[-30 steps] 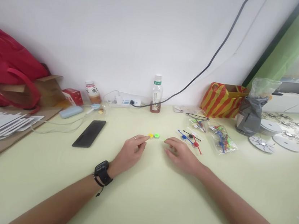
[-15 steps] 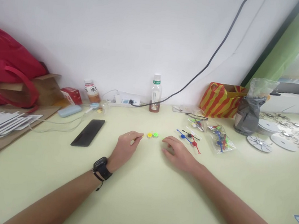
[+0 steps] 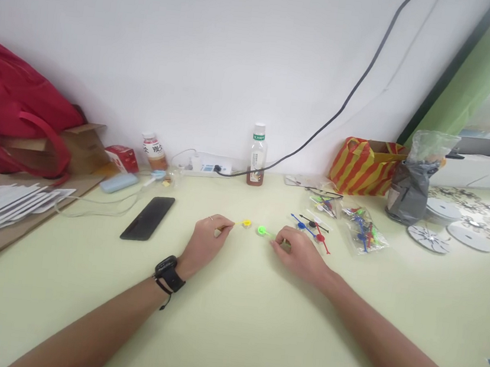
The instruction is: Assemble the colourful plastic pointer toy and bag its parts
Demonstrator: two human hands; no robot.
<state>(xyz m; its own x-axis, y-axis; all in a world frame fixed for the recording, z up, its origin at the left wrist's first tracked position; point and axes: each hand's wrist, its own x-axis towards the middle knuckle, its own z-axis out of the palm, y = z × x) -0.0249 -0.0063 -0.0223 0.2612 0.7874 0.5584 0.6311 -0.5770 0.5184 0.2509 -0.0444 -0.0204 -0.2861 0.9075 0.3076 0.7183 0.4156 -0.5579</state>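
Observation:
Near the middle of the table, my left hand (image 3: pixel 207 239) pinches one end of a yellow spinner arrow (image 3: pixel 246 223), whose round hub points to the right. Across a small gap, a green spinner arrow (image 3: pixel 261 231) has its thin end between the fingertips of my right hand (image 3: pixel 297 250). The two hubs are apart, at about table level. Just beyond my right hand lie a blue spinner arrow (image 3: pixel 301 226), a black spinner arrow (image 3: pixel 313 223) and a red spinner arrow (image 3: pixel 320 238), overlapping one another.
Clear bags of coloured arrows (image 3: pixel 363 231) lie to the right, near white discs (image 3: pixel 428 239). A bottle (image 3: pixel 257 155) stands by the wall under a hanging black cable (image 3: pixel 349 95). At left are a phone (image 3: pixel 148 218), a power bank (image 3: pixel 119 183) and a stack of white cards (image 3: pixel 5 207).
My right hand has closed on the green arrow and drawn it slightly toward me, away from the yellow one. My left hand stays almost still. The view has shifted slightly.

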